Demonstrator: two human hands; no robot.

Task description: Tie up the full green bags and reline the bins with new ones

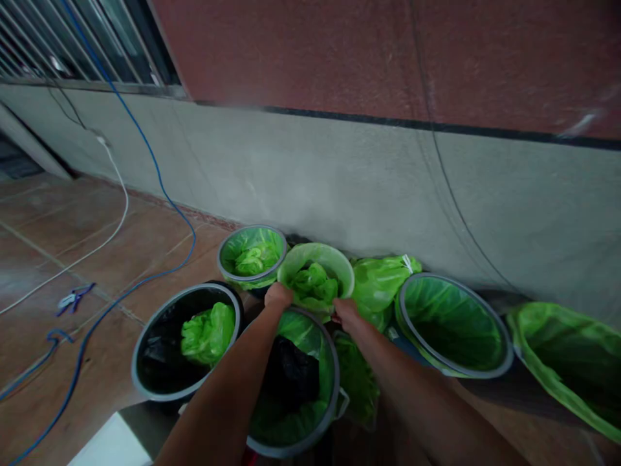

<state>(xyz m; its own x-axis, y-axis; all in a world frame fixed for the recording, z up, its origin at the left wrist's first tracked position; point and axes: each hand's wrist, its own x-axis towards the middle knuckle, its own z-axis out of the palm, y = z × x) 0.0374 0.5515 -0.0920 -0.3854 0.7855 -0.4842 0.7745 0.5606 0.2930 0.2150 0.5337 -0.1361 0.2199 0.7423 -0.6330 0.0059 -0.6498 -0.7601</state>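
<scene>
Both my arms reach forward to a bin by the wall whose rim is covered by a green bin liner (347, 272). Crumpled green plastic (315, 285) lies inside it. At the near left of that rim my left hand (278, 296) is closed on the liner's edge. My right hand (345, 312) grips the same edge at the near right, its fingers partly hidden. Just below my hands stands a grey-rimmed bin (334, 382) with a green liner and a black bag (294, 372) in it.
To the left are a black-lined bin (140, 343) and a smaller green-lined bin (220, 259). A tied green bag (383, 278) leans by the wall. Further right stand a grey-rimmed bin (504, 336) and another green-lined bin (557, 317). A blue hose (155, 275) and pliers (75, 299) lie on the tiles.
</scene>
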